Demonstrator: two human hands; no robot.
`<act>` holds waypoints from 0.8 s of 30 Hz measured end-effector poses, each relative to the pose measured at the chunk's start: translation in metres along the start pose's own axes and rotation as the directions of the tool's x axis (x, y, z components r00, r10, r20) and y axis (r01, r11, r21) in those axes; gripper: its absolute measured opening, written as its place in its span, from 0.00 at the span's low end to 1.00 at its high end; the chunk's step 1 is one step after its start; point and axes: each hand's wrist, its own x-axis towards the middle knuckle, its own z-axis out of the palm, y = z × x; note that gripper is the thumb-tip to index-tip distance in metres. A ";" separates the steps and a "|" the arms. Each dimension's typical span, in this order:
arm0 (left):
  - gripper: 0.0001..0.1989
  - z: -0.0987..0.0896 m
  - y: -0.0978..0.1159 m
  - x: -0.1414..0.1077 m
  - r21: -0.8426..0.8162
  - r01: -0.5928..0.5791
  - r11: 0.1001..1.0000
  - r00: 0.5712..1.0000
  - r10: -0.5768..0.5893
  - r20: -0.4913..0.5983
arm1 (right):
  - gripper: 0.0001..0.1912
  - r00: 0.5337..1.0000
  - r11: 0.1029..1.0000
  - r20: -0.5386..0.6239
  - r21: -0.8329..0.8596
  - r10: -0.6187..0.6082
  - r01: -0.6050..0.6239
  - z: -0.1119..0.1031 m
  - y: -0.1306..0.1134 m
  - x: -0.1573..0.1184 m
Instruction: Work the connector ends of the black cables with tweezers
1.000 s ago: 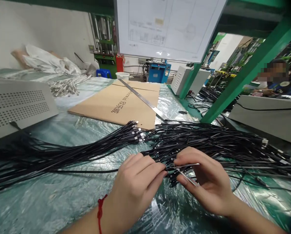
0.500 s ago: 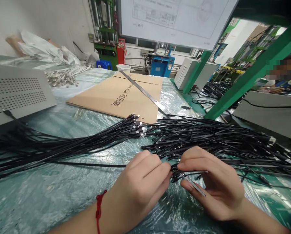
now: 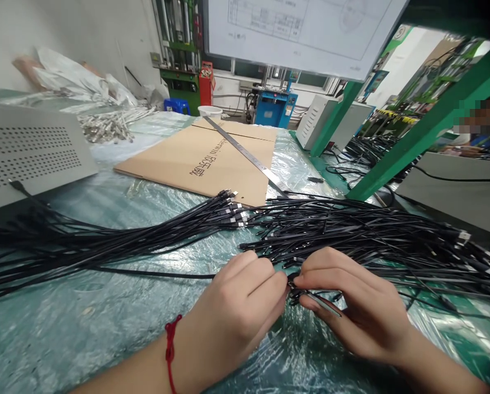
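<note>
My left hand (image 3: pixel 245 306), a red cord round its wrist, pinches a black cable (image 3: pixel 158 274) that runs out to the left over the table. The cable's end sits by the fingertips, mostly hidden. Against that end, my right hand (image 3: pixel 351 301) squeezes a small metal hand tool with two slim arms (image 3: pixel 327 304) between thumb and fingers. The tool's exact kind and its tip cannot be made out. Just beyond my hands lies a heap of loose black cables (image 3: pixel 343 224). To its left is a bundle of cables (image 3: pixel 146 235) with metal plugs pointing right.
A flat cardboard sheet (image 3: pixel 167 156) with a steel ruler (image 3: pixel 245 153) across it lies farther back. A perforated grey metal box (image 3: pixel 31 156) stands left. Green posts (image 3: pixel 425 123) rise at the right, where another person is partly visible. Clear plastic film (image 3: pixel 105 328) covers the table.
My right hand has closed further, and the tool's two arms have come nearer each other. My left hand keeps its pinch on the cable. The view has shifted slightly.
</note>
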 end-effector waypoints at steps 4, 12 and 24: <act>0.08 0.000 -0.001 0.000 -0.007 -0.003 1.000 1.000 0.003 0.021 | 0.17 1.000 0.999 0.011 0.033 -0.011 0.011 0.002 0.003 -0.003; 0.08 -0.002 -0.001 0.000 0.001 0.007 1.000 0.997 -0.007 -0.072 | 0.12 0.919 0.919 -0.124 0.180 0.374 -0.349 0.009 0.008 -0.004; 0.08 -0.005 -0.002 -0.003 0.119 -0.043 0.992 0.994 0.055 -0.097 | 0.15 0.956 0.989 -0.252 0.053 0.148 -0.139 0.014 0.009 -0.007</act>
